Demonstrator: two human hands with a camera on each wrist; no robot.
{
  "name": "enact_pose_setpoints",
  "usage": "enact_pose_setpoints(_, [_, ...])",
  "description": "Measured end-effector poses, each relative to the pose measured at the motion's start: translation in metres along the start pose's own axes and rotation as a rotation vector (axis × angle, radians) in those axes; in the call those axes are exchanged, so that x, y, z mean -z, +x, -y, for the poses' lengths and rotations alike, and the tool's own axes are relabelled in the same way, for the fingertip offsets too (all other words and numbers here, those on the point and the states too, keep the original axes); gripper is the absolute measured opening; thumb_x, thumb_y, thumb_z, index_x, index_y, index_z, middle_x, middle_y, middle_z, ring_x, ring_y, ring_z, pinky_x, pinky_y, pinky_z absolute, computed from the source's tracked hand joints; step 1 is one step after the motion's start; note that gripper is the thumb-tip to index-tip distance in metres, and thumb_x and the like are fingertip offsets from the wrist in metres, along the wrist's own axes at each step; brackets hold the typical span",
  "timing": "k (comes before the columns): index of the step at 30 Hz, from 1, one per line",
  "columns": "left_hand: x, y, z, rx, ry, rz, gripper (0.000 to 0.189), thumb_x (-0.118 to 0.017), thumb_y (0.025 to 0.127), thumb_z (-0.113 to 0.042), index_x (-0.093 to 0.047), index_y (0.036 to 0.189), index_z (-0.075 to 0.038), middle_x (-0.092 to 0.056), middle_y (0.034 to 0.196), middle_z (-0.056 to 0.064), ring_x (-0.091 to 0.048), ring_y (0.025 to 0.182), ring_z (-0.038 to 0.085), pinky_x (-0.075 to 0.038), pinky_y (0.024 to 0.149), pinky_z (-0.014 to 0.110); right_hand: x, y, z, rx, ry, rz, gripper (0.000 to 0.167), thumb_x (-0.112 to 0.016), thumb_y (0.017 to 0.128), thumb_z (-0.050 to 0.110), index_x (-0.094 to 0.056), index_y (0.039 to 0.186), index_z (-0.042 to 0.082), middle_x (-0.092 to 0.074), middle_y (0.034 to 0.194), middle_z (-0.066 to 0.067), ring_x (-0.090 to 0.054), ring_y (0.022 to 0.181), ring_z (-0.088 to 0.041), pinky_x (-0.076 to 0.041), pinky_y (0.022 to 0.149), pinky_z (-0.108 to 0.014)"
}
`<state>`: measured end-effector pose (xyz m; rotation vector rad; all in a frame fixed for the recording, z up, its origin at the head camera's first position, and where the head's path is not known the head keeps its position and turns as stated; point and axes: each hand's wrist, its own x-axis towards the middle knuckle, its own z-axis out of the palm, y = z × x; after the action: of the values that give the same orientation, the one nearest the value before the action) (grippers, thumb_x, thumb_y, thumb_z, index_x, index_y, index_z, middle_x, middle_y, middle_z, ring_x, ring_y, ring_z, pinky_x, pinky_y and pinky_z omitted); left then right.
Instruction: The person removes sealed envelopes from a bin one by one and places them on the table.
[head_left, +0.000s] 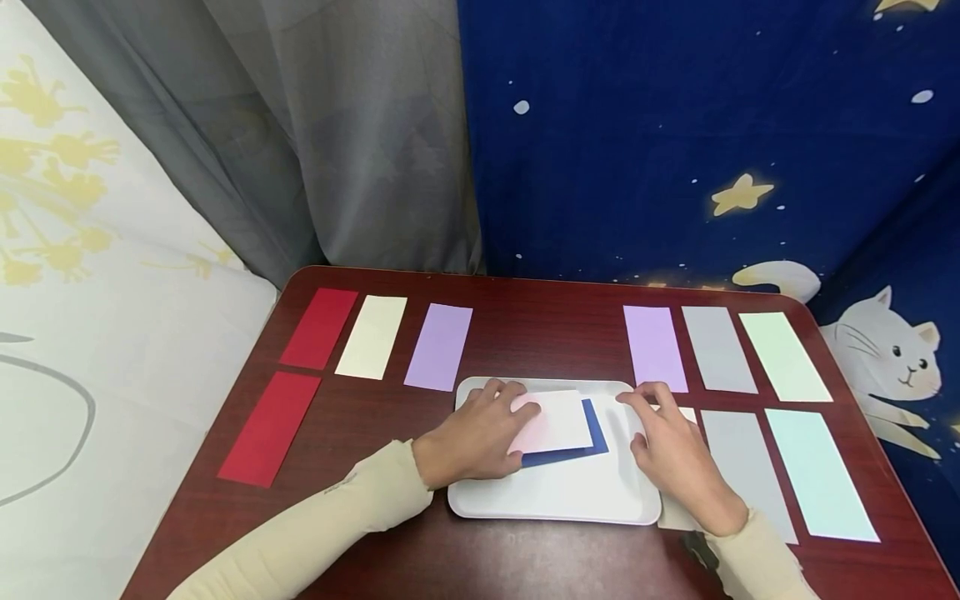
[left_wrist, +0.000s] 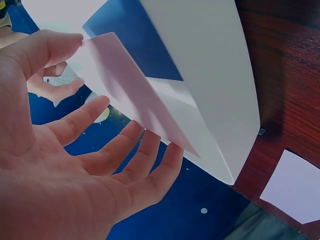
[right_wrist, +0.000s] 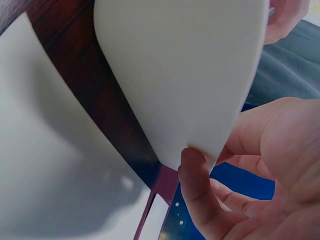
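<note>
My left hand [head_left: 483, 429] grips a pale pink card [head_left: 558, 423] by its left end, thumb and fingers at opposite edges, over the white tray [head_left: 555, 492]. In the left wrist view the pink card [left_wrist: 132, 95] is tilted away from the tray, and a dark blue card [left_wrist: 145, 42] shows beyond it. The blue card [head_left: 597, 429] lies on the tray, mostly covered by the pink one. At the tray's far right corner my right hand [head_left: 675, 458] pinches the rim; in the right wrist view an index finger [right_wrist: 195, 172] lies against the white wall, thumb behind.
On the left of the dark red table [head_left: 360, 450] lie red cards [head_left: 318, 329], a cream card [head_left: 371, 337] and a lilac card [head_left: 438, 346]. Lilac [head_left: 655, 348], grey [head_left: 720, 350] and pale green [head_left: 786, 357] cards lie right. A cream card [head_left: 675, 515] is partly under my right hand.
</note>
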<state>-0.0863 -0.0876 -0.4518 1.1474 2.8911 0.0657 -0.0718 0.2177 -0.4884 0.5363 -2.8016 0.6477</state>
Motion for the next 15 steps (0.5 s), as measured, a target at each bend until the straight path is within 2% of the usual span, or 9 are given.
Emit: enact_pose_setpoints(15, [0.005,-0.011,0.005,0.013,-0.009,-0.021,0.054,-0.08,0.095,-0.036,-0.067,0.144,-0.017,-0.062,0.145,0.016,-0.06,0.129,0.037,-0.055,0.1,0.053,0.0,0.0,0.0,0.001,0.004,0.001,0.06,-0.079,0.076,-0.02,-0.071,0.131,0.002,-0.056,0.129,-0.022,-0.074,0.097,-0.043,-0.063,0.068,-0.05])
